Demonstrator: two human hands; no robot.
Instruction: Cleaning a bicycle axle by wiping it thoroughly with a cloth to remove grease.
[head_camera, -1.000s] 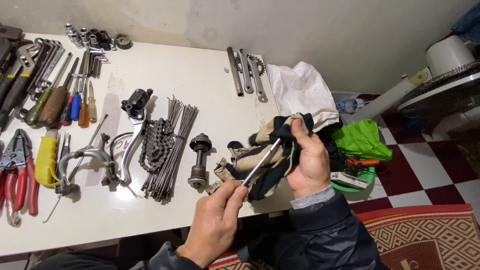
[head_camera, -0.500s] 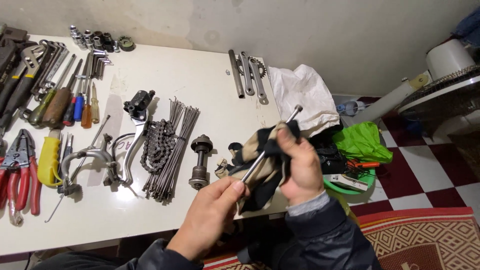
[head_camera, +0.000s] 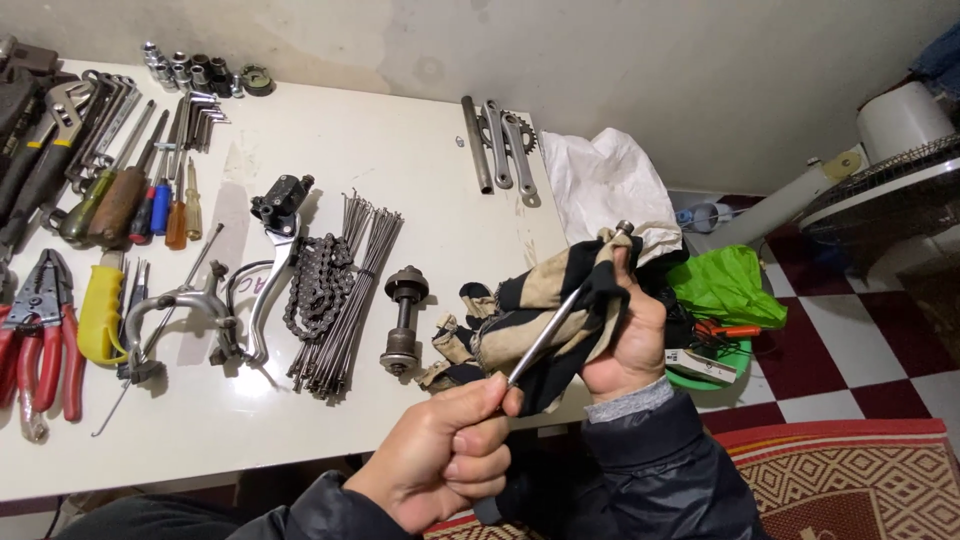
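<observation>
The left hand (head_camera: 440, 465) clenches the lower end of a thin metal rod (head_camera: 560, 320), fingers closed around it. The right hand (head_camera: 625, 340) grasps a beige-and-black rag (head_camera: 530, 310) wrapped about the rod's upper part, just right of the hub axle (head_camera: 403, 320) on the white bench (head_camera: 400, 170). Compared with half a second ago, the rag has slid lower, and the rod's rounded tip pokes out above the right fingers.
</observation>
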